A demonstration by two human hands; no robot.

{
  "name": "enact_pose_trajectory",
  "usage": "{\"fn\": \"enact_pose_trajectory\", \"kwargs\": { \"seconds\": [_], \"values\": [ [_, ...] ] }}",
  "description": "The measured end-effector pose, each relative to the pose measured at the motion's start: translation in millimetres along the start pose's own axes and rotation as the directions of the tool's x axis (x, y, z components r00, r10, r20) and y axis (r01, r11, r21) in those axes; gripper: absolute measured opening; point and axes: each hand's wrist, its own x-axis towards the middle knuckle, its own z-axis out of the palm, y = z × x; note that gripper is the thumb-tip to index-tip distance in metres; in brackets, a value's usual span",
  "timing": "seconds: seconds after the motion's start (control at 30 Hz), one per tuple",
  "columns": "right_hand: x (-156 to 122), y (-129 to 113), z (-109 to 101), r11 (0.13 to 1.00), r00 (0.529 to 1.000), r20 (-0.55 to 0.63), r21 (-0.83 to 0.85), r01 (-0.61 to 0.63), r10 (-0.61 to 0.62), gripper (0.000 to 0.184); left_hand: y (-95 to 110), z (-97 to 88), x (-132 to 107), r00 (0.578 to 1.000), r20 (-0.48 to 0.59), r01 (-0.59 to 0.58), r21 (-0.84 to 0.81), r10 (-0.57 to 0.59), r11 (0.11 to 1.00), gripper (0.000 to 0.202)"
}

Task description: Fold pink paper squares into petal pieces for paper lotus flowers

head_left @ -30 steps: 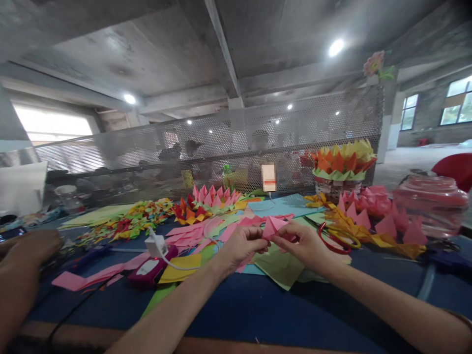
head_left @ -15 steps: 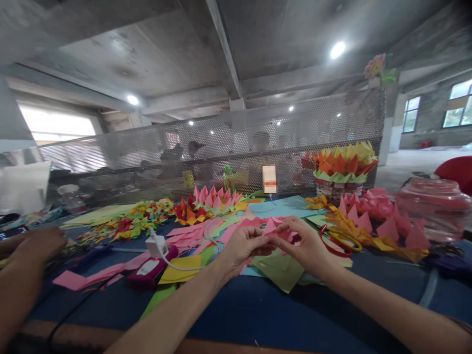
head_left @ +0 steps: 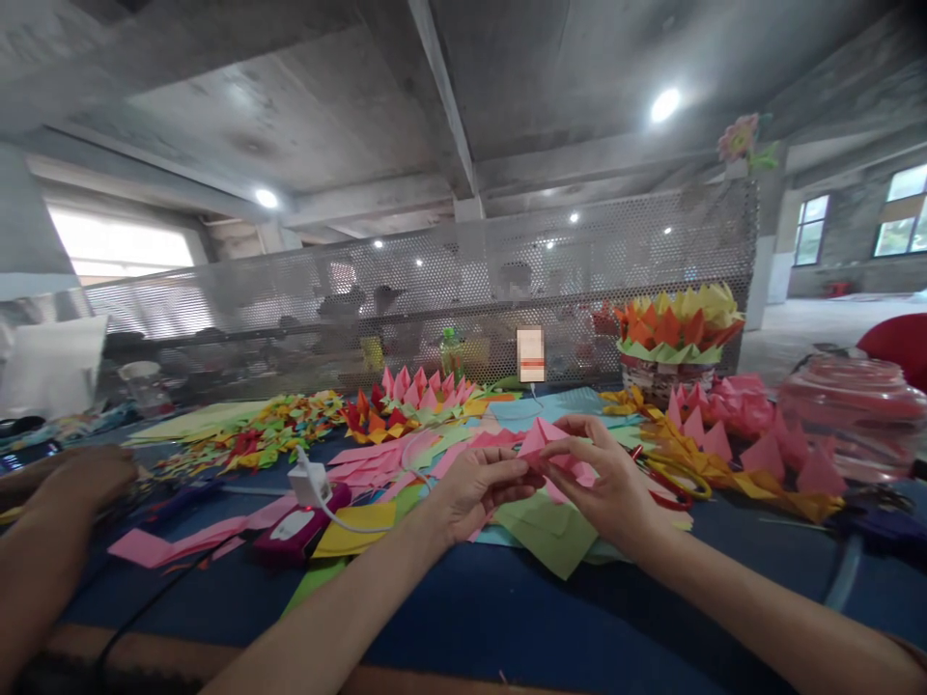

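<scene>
Both my hands meet over the middle of the blue table (head_left: 470, 608) and pinch one folded pink paper piece (head_left: 545, 442). My left hand (head_left: 470, 487) grips its left side with thumb and fingers closed. My right hand (head_left: 604, 483) holds its right side, fingers curled round the fold. Under my hands lie light green paper sheets (head_left: 554, 531) and pink paper strips (head_left: 377, 458).
Another person's hand (head_left: 72, 483) rests at the far left. A white charger on a magenta power bank (head_left: 296, 521) lies left of my hands. Red-handled scissors (head_left: 662, 487), folded paper flowers (head_left: 424, 391), a paper-flower basket (head_left: 673, 338) and a pink jar (head_left: 851, 410) stand around. A perforated metal screen (head_left: 435, 290) closes the back.
My hands have turned and worked the pink piece slightly; my right fingers now wrap more over its top. The view shifted a little.
</scene>
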Motion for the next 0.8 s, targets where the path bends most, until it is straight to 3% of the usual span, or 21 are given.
{"fn": "enact_pose_trajectory", "kwargs": {
  "seconds": [0.37, 0.8],
  "values": [
    [-1.0, 0.6, -1.8, 0.999, 0.999, 0.039, 0.037, 0.007, -0.008, 0.019, 3.2, 1.9, -2.2, 0.999, 0.042, -0.021, -0.024, 0.022, 0.999, 0.014],
    [2.5, -1.9, -6.0, 0.975, 0.981, 0.058, -0.115, 0.192, -0.186, 0.025, 1.5, -0.3, -1.7, 1.000, 0.014, -0.005, -0.017, 0.005, 1.000, 0.020]
  ]
}}
